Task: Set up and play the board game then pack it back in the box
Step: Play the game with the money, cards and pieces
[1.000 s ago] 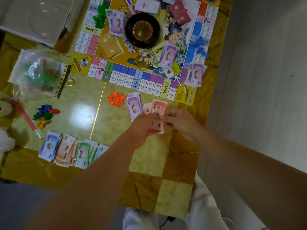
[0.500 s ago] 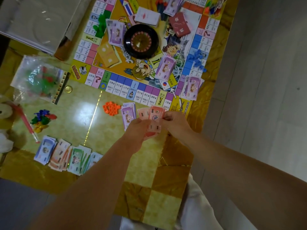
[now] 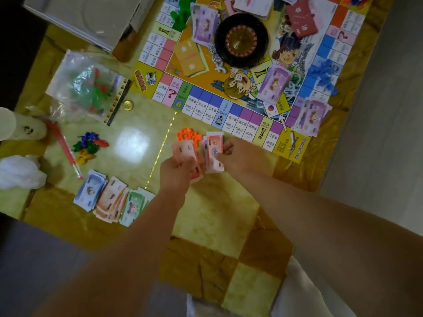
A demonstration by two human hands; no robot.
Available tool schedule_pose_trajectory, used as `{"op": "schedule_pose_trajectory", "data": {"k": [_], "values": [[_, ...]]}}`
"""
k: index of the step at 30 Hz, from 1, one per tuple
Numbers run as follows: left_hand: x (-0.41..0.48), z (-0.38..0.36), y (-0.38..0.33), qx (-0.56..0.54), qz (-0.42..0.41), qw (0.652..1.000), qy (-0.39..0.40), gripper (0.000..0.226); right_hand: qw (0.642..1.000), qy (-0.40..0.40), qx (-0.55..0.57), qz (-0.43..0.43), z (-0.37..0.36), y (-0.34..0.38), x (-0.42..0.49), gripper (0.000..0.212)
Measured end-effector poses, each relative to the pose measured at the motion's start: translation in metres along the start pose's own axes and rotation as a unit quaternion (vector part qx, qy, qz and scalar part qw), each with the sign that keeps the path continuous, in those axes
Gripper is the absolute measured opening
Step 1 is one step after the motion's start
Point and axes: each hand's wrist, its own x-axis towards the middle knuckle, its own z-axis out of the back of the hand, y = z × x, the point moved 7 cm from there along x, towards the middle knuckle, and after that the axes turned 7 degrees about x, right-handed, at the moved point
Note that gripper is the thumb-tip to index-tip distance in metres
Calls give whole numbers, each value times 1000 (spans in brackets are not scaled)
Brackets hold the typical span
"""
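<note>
The game board (image 3: 229, 94) lies open on the yellow table, with a black roulette wheel (image 3: 241, 40) in its middle and purple play-money stacks on it. Just below the board's near edge, my left hand (image 3: 177, 170) grips a pink stack of play money (image 3: 183, 151). My right hand (image 3: 238, 154) pinches another pink and purple stack of notes (image 3: 214, 152) beside it. Orange plastic houses (image 3: 188, 136) sit on the table just behind both stacks. Blue, pink and green note piles (image 3: 112, 197) lie fanned at the near left.
The grey game box (image 3: 87, 17) rests at the far left. A clear bag of green and red pieces (image 3: 89, 88), a gold coin (image 3: 127, 104), coloured pawns (image 3: 88, 147) and a red pen (image 3: 65, 147) lie on the left. Blue houses (image 3: 325, 76) sit on the board's right.
My hands have pulled the notes apart into two stacks, the left one carrying its pink stack leftward. The view shifted toward the table's left side.
</note>
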Motion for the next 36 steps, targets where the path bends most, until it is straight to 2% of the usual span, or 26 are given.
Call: {"op": "schedule_pose_trajectory", "data": {"k": [3,5,6,8,10,13,16,21,25,31,36], "values": [[4,3,3,-11,6,1000,17,21,990,-77,-117,26,0,3,0,23],[5,4,2,-13,5,999,35,22,984,-104,-148,9,-2,-4,-1,35],[6,4,2,-14,8,999,46,22,984,-111,-141,11,-3,-5,-2,37],[7,2,3,-20,18,998,64,20,989,-108,-91,34,-2,-3,-7,26],[7,-4,2,-32,31,996,82,14,997,-50,46,43,-7,2,-15,15],[4,-18,-3,-35,46,992,116,13,981,32,192,23,-12,3,-22,12],[3,-37,-6,-25,38,989,142,15,969,23,247,-1,-1,-7,-17,6],[-2,-76,-23,-22,43,987,155,23,960,-9,279,-8,39,-20,-6,11],[-9,-119,-49,-13,57,980,189,15,963,-21,268,-23,84,-34,5,12],[-5,-178,-76,39,66,983,167,22,954,-122,260,-82,180,-90,33,9],[-3,-217,-84,91,64,979,172,17,953,-173,217,-126,208,-121,48,22]]}}
